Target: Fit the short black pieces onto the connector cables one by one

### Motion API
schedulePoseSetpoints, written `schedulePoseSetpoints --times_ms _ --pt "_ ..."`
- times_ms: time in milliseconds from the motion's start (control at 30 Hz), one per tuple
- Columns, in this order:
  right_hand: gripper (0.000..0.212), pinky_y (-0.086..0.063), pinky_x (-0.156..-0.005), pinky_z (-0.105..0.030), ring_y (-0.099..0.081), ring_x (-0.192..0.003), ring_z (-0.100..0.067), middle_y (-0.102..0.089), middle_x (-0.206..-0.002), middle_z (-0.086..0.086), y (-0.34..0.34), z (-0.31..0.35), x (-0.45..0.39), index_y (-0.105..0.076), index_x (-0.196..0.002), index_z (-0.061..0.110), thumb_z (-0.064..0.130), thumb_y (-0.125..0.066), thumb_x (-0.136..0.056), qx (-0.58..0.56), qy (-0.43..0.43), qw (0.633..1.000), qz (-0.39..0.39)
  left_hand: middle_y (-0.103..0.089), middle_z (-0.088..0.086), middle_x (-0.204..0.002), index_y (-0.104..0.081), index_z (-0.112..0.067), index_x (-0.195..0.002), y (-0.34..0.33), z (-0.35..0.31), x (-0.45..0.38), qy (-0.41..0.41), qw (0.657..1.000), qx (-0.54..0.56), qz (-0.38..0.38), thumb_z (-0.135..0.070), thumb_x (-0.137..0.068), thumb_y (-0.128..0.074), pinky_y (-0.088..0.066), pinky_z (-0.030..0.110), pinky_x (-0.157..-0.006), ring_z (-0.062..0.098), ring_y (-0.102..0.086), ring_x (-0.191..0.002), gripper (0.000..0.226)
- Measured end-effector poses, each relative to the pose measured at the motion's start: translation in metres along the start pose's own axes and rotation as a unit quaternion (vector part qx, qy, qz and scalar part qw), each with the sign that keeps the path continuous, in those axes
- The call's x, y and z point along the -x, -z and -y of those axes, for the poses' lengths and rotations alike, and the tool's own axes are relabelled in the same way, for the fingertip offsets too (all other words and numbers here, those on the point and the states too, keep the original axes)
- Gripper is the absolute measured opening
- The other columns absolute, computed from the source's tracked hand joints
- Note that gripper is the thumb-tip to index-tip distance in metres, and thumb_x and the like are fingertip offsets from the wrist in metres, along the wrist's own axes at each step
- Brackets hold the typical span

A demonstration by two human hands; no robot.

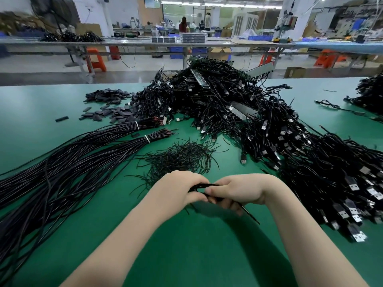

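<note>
My left hand [182, 188] and my right hand [242, 190] meet just above the green table, fingers curled round a thin black cable [204, 185] held between them. One end of the cable [251, 216] sticks out below my right hand. Whether a short black piece is on it is hidden by my fingers. Loose short black pieces [109, 113] lie in two heaps at the far left. A loose heap of thin black wires [182, 156] sits just beyond my hands.
A big pile of USB connector cables [269, 129] covers the right and middle of the green table [207, 255]. Two tied bundles of long black cables [72, 160] fan across the left. Another cable pile [369, 94] lies at the far right. Benches and people stand far behind.
</note>
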State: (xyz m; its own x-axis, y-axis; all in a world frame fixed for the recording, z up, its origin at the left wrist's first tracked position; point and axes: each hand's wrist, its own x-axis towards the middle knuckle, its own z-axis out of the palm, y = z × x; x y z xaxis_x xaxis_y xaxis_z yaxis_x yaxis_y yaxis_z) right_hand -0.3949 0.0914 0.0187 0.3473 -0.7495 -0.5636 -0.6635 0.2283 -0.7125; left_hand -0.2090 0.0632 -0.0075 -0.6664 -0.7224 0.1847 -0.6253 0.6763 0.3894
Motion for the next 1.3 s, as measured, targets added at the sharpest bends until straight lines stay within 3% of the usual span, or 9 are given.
schedulePoseSetpoints --times_ms 200,267,333,400,467,600,767,933,1300 --pt "0.044 -0.042 -0.053 -0.024 -0.044 -0.058 -0.019 -0.048 -0.071 0.001 0.002 0.003 0.000 -0.058 -0.086 0.020 0.059 -0.039 -0.095 0.077 -0.021 0.995 -0.057 -0.070 -0.011 -0.109 -0.070 -0.029 -0.112 -0.025 0.000 0.012 0.001 0.995 -0.036 -0.090 -0.029 -0.094 -0.052 -0.051 0.034 -0.081 0.013 -0.064 -0.099 0.025" --pt "0.054 -0.041 -0.049 -0.021 -0.044 -0.051 -0.013 -0.051 -0.066 0.003 0.008 0.002 0.001 -0.063 -0.084 0.022 0.066 -0.033 -0.093 0.041 -0.015 0.996 -0.081 -0.074 -0.003 -0.095 -0.074 -0.016 -0.101 -0.029 0.003 0.013 -0.030 0.985 -0.067 -0.155 -0.026 -0.088 -0.056 -0.057 0.034 -0.064 0.019 -0.070 -0.080 0.025" --pt "0.061 -0.040 -0.050 -0.022 -0.050 -0.051 -0.012 -0.060 -0.065 0.004 0.015 -0.001 -0.003 -0.067 -0.088 0.023 0.067 -0.025 -0.094 -0.032 0.004 0.983 -0.181 -0.074 0.002 -0.083 -0.075 -0.010 -0.094 -0.030 0.010 0.014 -0.014 0.969 -0.048 -0.240 -0.027 -0.089 -0.060 -0.057 0.036 -0.052 0.022 -0.069 -0.065 0.023" --pt "0.057 -0.042 -0.054 -0.025 -0.055 -0.054 -0.011 -0.064 -0.067 0.006 0.019 -0.009 -0.016 -0.069 -0.094 0.023 0.061 -0.027 -0.097 -0.065 0.026 0.928 -0.367 -0.075 0.001 -0.088 -0.075 -0.012 -0.103 -0.029 0.018 0.014 0.067 0.952 0.025 -0.296 -0.026 -0.093 -0.063 -0.058 0.038 -0.057 0.020 -0.070 -0.069 0.022" --pt "0.042 -0.044 -0.058 -0.026 -0.057 -0.062 -0.010 -0.066 -0.078 0.007 0.011 -0.015 -0.035 -0.068 -0.106 0.024 0.054 -0.039 -0.098 0.037 0.031 0.869 -0.492 -0.074 -0.005 -0.087 -0.072 -0.016 -0.113 -0.031 0.027 0.012 0.147 0.927 0.117 -0.324 -0.031 -0.096 -0.060 -0.057 0.039 -0.063 0.015 -0.068 -0.075 0.026" --pt "0.042 -0.046 -0.066 -0.029 -0.058 -0.093 -0.016 -0.056 -0.119 0.003 -0.011 -0.021 -0.069 -0.058 -0.127 0.034 0.057 -0.050 -0.093 0.183 -0.023 0.867 -0.462 -0.069 -0.021 -0.079 -0.066 -0.037 -0.097 -0.035 0.036 0.005 0.183 0.893 0.230 -0.340 -0.035 -0.100 -0.052 -0.051 0.022 -0.067 -0.001 -0.066 -0.079 0.015" --pt "0.028 -0.040 -0.055 -0.025 -0.054 -0.085 -0.012 -0.054 -0.101 0.010 -0.016 -0.027 -0.083 -0.070 -0.110 0.037 0.052 -0.053 -0.093 0.197 -0.013 0.836 -0.511 -0.066 -0.025 -0.081 -0.059 -0.036 -0.082 -0.038 0.042 0.001 0.196 0.888 0.241 -0.338 -0.038 -0.101 -0.047 -0.044 0.013 -0.066 -0.002 -0.064 -0.079 0.023" --pt "0.020 -0.039 -0.054 -0.024 -0.057 -0.083 -0.016 -0.065 -0.099 0.008 -0.017 -0.030 -0.081 -0.073 -0.107 0.030 0.036 -0.057 -0.095 0.159 0.009 0.822 -0.547 -0.064 -0.015 -0.076 -0.058 -0.031 -0.080 -0.040 0.040 0.000 0.196 0.894 0.235 -0.327 -0.039 -0.101 -0.043 -0.050 0.033 -0.065 0.010 -0.063 -0.070 0.027" --pt "0.022 -0.043 -0.066 -0.029 -0.052 -0.081 -0.019 -0.061 -0.093 -0.001 -0.016 -0.030 -0.077 -0.075 -0.101 0.021 0.033 -0.058 -0.095 0.131 0.000 0.826 -0.549 -0.059 -0.014 -0.074 -0.057 -0.023 -0.080 -0.039 0.037 0.001 0.169 0.901 0.249 -0.312 -0.048 -0.096 -0.037 -0.053 0.042 -0.068 0.005 -0.062 -0.073 0.036"
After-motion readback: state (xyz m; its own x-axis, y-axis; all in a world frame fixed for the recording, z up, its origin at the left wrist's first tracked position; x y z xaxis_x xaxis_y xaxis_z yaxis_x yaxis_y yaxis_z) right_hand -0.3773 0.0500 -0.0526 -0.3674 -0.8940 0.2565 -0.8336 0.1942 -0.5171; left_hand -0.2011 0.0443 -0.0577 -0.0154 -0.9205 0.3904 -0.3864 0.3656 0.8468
